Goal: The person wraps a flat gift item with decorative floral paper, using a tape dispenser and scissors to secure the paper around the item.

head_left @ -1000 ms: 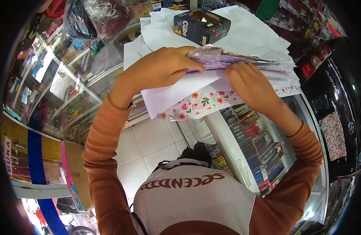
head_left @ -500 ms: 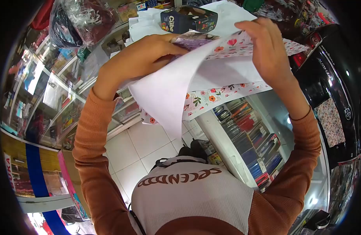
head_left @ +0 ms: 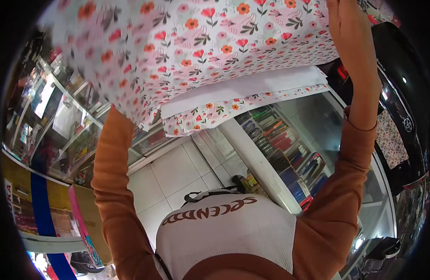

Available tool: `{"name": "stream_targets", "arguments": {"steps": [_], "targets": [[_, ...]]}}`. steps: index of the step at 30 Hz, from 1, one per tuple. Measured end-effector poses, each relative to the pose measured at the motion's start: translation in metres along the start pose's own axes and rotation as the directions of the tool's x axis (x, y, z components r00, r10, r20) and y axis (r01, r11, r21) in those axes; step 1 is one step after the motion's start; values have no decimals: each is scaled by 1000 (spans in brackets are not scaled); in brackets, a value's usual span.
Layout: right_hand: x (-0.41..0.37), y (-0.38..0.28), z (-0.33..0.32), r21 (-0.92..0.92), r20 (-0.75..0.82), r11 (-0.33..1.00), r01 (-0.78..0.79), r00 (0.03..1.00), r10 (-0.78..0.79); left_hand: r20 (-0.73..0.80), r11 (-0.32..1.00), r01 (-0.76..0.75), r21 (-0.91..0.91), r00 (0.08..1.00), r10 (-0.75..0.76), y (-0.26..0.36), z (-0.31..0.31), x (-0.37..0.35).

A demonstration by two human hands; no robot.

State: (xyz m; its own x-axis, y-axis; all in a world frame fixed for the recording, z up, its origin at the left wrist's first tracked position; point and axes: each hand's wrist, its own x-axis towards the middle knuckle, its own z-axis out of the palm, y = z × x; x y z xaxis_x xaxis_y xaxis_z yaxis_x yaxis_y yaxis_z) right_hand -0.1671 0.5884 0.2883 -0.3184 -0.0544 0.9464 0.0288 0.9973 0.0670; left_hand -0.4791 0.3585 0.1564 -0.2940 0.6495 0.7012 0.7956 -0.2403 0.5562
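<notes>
A large sheet of floral paper (head_left: 191, 46), white with red and orange flowers, is raised across the top of the view. My right hand (head_left: 348, 32) is at its right edge, its fingers partly cut off by the frame's top. My left hand is hidden behind the sheet; only the brown sleeve (head_left: 113, 154) shows below it. Under the raised sheet lies more floral paper (head_left: 215, 112) with its white side (head_left: 252, 86) partly showing, on the glass counter.
A glass display case (head_left: 289, 144) with stationery stands below the paper. Glass shelves (head_left: 61, 107) are at the left. On the right is a black car-shaped object (head_left: 401, 93) with a floral plate. Tiled floor (head_left: 173, 172) shows between the cases.
The floral sheet has been lifted and spread toward the upper left, its printed side now facing me. It now covers the black box and my left hand. My right hand has moved up and right.
</notes>
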Motion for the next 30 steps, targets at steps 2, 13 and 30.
{"name": "stream_targets", "arguments": {"steps": [2,13,30], "targets": [[6,-7,-20,40,21,998,-54,998,53,-98,1000,24,13,995,-23,10,-10,-12],[-14,-47,-72,204,301,970,-131,951,65,-405,934,357,-11,853,-330,162,2,-82],[-96,-100,-144,274,958,890,-363,17,-288,271,997,59,-54,962,-42,151,51,-181]]}}
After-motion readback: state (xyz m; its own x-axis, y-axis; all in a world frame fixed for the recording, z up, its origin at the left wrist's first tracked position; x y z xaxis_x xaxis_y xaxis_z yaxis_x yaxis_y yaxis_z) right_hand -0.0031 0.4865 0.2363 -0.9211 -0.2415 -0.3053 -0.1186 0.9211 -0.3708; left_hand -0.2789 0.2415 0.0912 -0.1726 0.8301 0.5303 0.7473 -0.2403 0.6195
